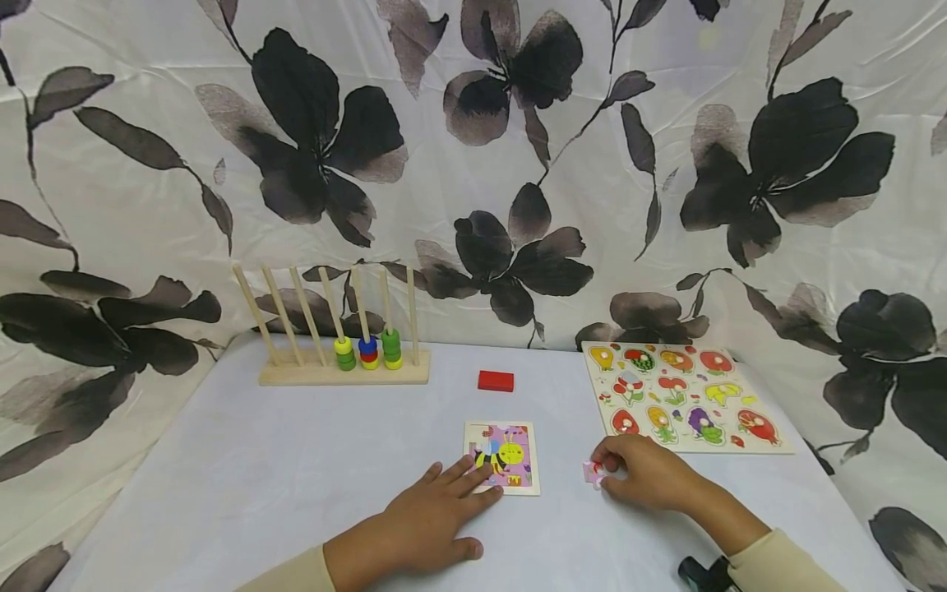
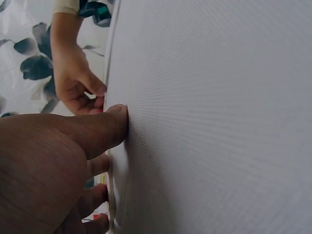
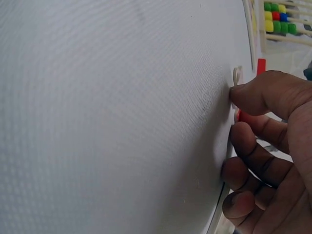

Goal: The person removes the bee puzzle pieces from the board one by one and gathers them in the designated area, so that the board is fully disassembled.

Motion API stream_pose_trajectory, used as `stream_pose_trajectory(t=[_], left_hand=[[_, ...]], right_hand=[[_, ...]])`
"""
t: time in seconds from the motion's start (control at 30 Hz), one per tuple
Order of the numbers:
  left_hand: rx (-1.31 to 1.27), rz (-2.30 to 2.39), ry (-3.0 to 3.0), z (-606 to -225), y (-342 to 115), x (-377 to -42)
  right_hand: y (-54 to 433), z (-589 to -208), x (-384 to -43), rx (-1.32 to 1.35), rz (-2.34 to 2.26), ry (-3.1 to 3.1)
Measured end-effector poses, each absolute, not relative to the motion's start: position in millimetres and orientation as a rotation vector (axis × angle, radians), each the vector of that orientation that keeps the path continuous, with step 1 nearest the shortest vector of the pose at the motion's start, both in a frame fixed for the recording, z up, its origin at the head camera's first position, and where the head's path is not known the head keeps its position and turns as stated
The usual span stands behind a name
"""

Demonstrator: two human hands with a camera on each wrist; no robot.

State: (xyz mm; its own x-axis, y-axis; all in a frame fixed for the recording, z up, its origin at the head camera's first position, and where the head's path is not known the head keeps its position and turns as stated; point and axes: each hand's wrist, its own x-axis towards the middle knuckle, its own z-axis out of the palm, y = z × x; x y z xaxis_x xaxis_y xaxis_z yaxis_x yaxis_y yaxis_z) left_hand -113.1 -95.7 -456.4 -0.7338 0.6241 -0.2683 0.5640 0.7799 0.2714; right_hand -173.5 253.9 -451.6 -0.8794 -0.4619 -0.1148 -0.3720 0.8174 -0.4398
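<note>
My left hand (image 1: 429,524) lies with fingers spread, its fingertips resting on the lower left of a small square jigsaw puzzle (image 1: 536,460) with a yellow bee on a purple ground. In the left wrist view the thumb is straight, close to the white cloth. To the right of the puzzle, my right hand (image 1: 645,473) pinches a small pink puzzle piece (image 1: 593,473) with red on it between thumb and fingers, low over the table. The right wrist view shows the edge of the piece (image 3: 237,75) by the thumb; fingers cover the rest.
A wooden fruit board (image 1: 688,448) lies at the right, just beyond my right hand. Behind the puzzle is a red block (image 1: 496,381). A pegged wooden stand (image 1: 344,376) with coloured rings stands at the back left, before the floral cloth (image 1: 644,49).
</note>
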Motion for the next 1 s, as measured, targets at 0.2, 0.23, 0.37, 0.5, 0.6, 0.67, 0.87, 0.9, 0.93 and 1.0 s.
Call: stream_pose_trajectory(t=[0.2,0.23,0.37,0.5,0.6,0.67,0.87,0.9,0.93,1.0], left_hand=[[0.911,0.242,2.631,-456,-96,-113],[0.911,0.242,2.631,-456,-96,-113],[0.911,0.239,2.629,-457,-96,-114],[0.915,0.239,2.623,-456,-96,-114],[0.917,0.241,2.621,-456,-96,-114],[0.918,0.240,2.622,-456,-97,-114],[0.912,0.232,2.622,-456,-96,-115],[0.908,0.232,2.620,-456,-96,-115],[0.904,0.233,2.618,-456,-96,-115],[0.900,0.237,2.616,-457,-96,-115]], right_hand=[[254,-451,-174,-0.648,-0.612,2.788],[254,-451,-174,-0.648,-0.612,2.788],[254,-450,-174,-0.653,-0.611,2.783],[251,-447,-175,-0.691,-0.620,2.788],[243,-443,-176,-0.682,-0.634,2.796],[235,-441,-178,-0.645,-0.641,2.802],[208,-438,-184,-0.561,-0.635,2.833],[204,-438,-185,-0.560,-0.637,2.837],[200,-437,-186,-0.569,-0.635,2.842],[193,-438,-188,-0.583,-0.636,2.850]])
